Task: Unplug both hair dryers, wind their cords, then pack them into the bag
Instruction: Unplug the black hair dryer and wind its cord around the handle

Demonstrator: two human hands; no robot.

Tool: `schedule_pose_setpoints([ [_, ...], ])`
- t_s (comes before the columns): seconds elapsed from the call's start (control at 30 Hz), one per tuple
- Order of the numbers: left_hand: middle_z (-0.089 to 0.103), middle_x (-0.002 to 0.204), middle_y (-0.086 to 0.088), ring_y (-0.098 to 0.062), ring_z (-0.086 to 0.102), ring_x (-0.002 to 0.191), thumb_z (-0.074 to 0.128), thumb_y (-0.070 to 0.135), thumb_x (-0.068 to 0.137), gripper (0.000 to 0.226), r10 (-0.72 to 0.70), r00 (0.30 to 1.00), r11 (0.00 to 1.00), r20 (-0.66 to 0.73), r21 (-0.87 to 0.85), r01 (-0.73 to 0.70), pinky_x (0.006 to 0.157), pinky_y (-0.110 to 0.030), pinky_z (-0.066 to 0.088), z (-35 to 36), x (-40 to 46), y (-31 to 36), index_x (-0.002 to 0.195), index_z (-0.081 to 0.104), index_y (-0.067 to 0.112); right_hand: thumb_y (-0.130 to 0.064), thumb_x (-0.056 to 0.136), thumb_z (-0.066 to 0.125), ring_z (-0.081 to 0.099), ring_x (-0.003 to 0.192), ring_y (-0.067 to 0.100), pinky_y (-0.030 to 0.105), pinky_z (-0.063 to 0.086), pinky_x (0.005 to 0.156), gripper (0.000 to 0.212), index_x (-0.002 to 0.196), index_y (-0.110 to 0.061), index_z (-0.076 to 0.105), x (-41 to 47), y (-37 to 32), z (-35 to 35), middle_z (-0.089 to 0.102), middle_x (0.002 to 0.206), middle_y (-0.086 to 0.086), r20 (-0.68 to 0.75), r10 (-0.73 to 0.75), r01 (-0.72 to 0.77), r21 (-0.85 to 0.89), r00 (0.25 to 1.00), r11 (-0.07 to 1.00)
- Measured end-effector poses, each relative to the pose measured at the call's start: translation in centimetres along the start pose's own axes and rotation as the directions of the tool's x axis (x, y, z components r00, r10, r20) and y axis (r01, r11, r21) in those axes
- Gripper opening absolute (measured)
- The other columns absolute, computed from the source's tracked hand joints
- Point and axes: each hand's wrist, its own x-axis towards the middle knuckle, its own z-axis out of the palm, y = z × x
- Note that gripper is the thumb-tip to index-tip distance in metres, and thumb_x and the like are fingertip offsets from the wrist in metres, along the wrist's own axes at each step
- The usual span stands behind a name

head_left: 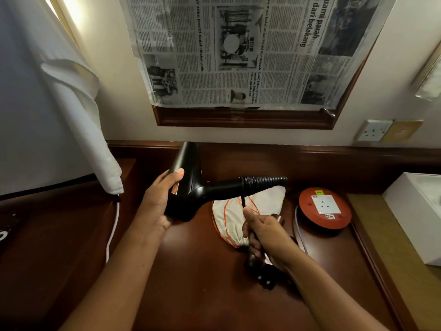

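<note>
Winding nearly done on 1 hair dryer (pixel 191 187): left hand (pixel 162 199) grips its body, right hand (pixel 260 232) pinches the cord (pixel 243 199), bag (pixel 238 211) at 6 o'clock unpacked.

One view only, head cam, wide-angle. It looks forward and down on a dark wooden desk (pixel 191 295) from close above, facing the wall w/ a newspaper-covered frame (pixel 238 51). Both forearms enter from the bottom edge; edges of the pic bend strongly.
</note>
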Motion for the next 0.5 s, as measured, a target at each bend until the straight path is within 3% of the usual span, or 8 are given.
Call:
schedule_pose_setpoints([
  [0.1,0.066,0.118,-0.019,-0.040,0.064,0.105,0.082,0.035,0.058,0.063,0.012,1.000,1.000,-0.006,-0.011,-0.012,0.091,-0.064,0.047,-0.2,-0.1,0.1,0.117,0.065,0.019,-0.062,0.086,0.044,0.024,0.039,0.012,0.022,0.020,0.042,0.058,0.066,-0.010,0.057,0.2,0.6,-0.1,0.028,0.045,-0.002,0.071,0.050,-0.055,0.067,0.996,0.996],
  [0.23,0.063,0.124,-0.020,-0.041,0.061,0.113,0.087,0.038,0.052,0.078,-0.018,0.999,0.998,0.032,-0.060,0.020,0.097,-0.066,0.042,-0.4,-0.3,0.3,0.122,0.064,0.016,-0.041,0.094,0.044,0.028,0.053,0.016,0.026,0.029,0.050,0.042,0.082,-0.007,0.066,0.7,1.4,-0.2,0.030,0.059,0.002,0.187,-0.026,-0.036,0.323,0.982,0.946],
  [0.33,0.058,0.132,-0.021,-0.043,0.055,0.120,0.087,0.038,0.057,0.080,-0.040,0.996,0.996,0.085,-0.077,0.046,0.100,-0.069,0.036,-0.7,-0.3,0.7,0.127,0.060,0.012,-0.027,0.092,0.049,0.034,0.060,0.017,0.029,0.032,0.059,0.030,0.090,-0.003,0.067,1.0,1.9,-0.7,0.034,0.064,0.004,0.201,-0.102,0.011,0.411,0.974,0.912],
  [0.4,0.059,0.130,-0.021,-0.042,0.057,0.118,0.082,0.034,0.064,0.071,-0.054,0.992,0.996,0.113,-0.061,0.062,0.102,-0.067,0.036,-0.5,-0.7,1.0,0.127,0.059,0.010,-0.023,0.090,0.050,0.040,0.061,0.017,0.031,0.034,0.063,0.026,0.089,-0.005,0.069,1.2,2.2,-0.9,0.040,0.066,0.005,0.171,-0.130,0.059,0.367,0.977,0.928],
  [0.5,0.064,0.119,-0.020,-0.036,0.064,0.100,0.071,0.032,0.072,0.059,-0.076,0.991,0.997,0.111,0.000,0.077,0.100,-0.058,0.043,-0.4,-0.9,1.2,0.125,0.060,0.007,-0.019,0.087,0.058,0.052,0.067,0.012,0.028,0.043,0.069,0.019,0.078,-0.014,0.074,1.8,1.9,-1.2,0.060,0.075,0.001,0.055,-0.188,0.176,0.177,0.981,0.968],
])
